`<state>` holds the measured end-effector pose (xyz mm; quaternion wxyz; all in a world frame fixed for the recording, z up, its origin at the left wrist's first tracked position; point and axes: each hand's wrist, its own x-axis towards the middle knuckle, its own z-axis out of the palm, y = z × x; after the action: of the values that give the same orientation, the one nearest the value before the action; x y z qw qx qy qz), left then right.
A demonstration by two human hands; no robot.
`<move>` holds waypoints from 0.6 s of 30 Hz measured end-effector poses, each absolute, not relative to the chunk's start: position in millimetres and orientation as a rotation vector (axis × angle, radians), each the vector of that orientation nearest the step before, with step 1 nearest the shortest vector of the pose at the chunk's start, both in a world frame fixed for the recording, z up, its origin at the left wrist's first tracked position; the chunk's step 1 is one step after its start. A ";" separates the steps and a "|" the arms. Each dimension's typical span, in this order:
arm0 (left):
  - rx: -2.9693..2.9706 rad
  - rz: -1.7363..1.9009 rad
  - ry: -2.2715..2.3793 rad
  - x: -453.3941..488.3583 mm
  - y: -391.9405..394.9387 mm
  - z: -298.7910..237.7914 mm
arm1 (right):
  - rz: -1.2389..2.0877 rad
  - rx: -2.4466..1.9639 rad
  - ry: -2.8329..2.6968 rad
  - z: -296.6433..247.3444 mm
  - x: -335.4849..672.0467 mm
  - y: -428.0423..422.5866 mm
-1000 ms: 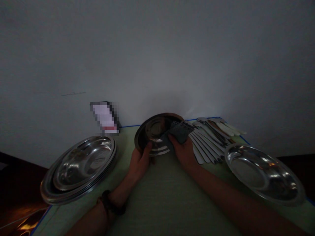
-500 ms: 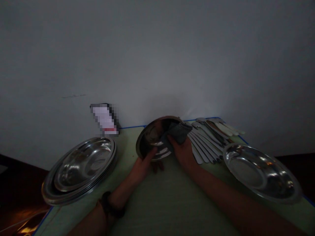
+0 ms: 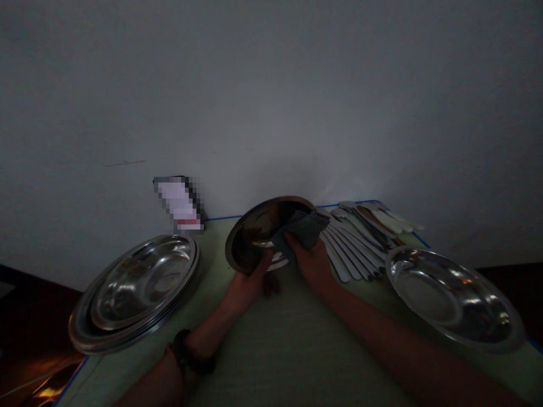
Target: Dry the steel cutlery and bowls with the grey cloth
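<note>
Wiping of a steel plate [image 3: 254,234], seen from the head camera in dim light. The plate is held tilted above the far middle of the green table [image 3: 280,339], its hollow facing the viewer. The left hand [image 3: 248,285] is clamped on its near rim, thumb on the inner face and fingers behind. The right hand [image 3: 314,263] is closed round a dark checked cloth [image 3: 305,226] and presses it against the right part of the plate's hollow. A stack of plates [image 3: 136,288] lies at the near left, and a single plate [image 3: 453,297] lies apart at the right. A row of cutlery [image 3: 360,237] is fanned between the single plate and the hands. This plate appears to be in mid-wipe (neither set down nor released). Whether the stack or the lone plate is the finished lot cannot be told.
</note>
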<state>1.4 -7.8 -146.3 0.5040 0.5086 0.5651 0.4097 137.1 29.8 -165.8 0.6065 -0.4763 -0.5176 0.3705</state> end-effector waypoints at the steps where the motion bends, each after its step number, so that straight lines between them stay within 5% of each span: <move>1: 1.195 1.039 1.382 1.1 -6.8 -147.8 | 0.853 -1.089 -1.162 -165.6 137.3 30.4; 6: 1.115 1.305 1.504 -1.9 -6.0 -151.6 | 0.854 -1.064 -1.093 -163.3 137.8 31.2; 18: 1.027 1.091 1.415 3.3 -10.1 -150.9 | 0.924 -1.089 -1.168 -163.6 140.0 30.8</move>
<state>3.3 -10.1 -150.9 0.5144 0.4273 0.5889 0.4538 140.0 30.8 -163.6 0.6037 -0.4706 -0.5047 0.3992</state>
